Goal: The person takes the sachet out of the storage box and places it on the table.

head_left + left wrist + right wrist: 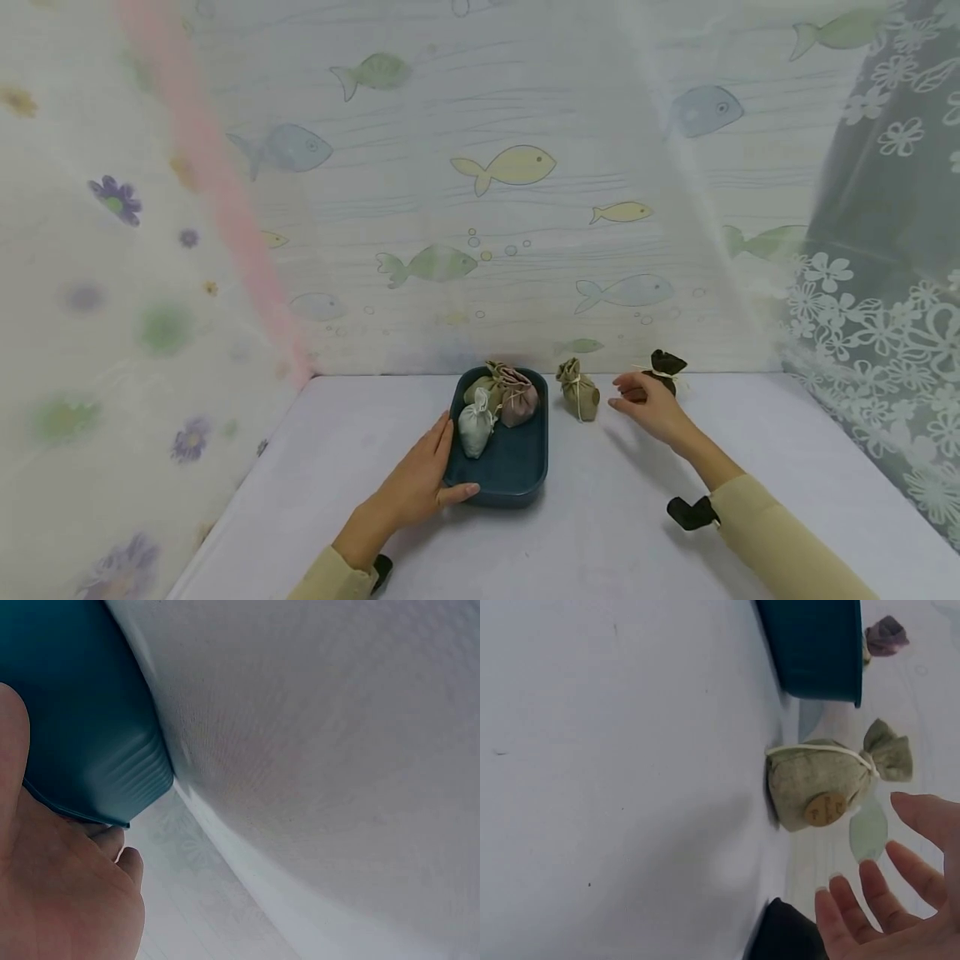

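Two hands: left hand (417, 483) grips the tray (517, 475); right hand (651, 406) fingers spread near olive pouch (579, 392).

Head view high, facing forward-down over table (600, 533), both wrist views low, close, sharing teal tray (82, 712)

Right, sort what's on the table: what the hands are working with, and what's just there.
In hand:
- teal tray, gripped by left hand, three pouches inside
- olive pouch, by the open right hand
- dark brown pouch, just behind that hand

Just there:
- fish-print backdrop
- floral curtain
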`<state>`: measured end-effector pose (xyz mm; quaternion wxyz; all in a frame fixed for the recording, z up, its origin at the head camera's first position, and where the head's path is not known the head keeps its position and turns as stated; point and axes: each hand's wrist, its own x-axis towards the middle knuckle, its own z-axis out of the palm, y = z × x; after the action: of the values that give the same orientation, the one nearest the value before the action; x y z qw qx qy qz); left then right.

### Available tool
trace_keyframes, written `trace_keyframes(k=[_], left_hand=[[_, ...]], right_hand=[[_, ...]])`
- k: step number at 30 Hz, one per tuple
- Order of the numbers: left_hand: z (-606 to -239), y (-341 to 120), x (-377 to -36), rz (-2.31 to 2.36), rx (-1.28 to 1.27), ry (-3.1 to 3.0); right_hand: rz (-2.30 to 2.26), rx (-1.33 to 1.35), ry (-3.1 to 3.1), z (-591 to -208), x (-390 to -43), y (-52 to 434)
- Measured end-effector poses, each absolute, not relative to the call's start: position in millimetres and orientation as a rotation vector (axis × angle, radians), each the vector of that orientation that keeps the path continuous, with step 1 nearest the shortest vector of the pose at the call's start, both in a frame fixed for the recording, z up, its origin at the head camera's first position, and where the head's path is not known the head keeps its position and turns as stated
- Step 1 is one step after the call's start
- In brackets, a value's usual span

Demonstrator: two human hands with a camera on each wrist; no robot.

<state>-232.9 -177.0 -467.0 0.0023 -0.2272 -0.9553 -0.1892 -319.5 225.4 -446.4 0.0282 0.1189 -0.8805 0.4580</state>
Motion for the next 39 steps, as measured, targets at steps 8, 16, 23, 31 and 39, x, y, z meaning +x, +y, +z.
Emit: trace_keyframes(k=[8,16,23,31,39], left_hand=[[-468,-179,-233,-0.58,-0.719,-2.983],[-466,-177,-233,-0.598,-0.725,-2.984],[-465,-176,-234,-0.59,-0.741,-2.975],[-463,-178,-233,-0.605,-0.759,-2.953],[-469,-178,-233,-0.626,-0.745,-2.948]], right_hand=[[1.415,0.45,-2.713,-441,-304,219],[1.418,0.6,-2.676,-438,-292,202],[1.455,0.72,-2.648,-435,-285,178],[1.497,0.79,-2.651,-434,-282,143],[1.538,0.846,-2.636,-437,-286,106]])
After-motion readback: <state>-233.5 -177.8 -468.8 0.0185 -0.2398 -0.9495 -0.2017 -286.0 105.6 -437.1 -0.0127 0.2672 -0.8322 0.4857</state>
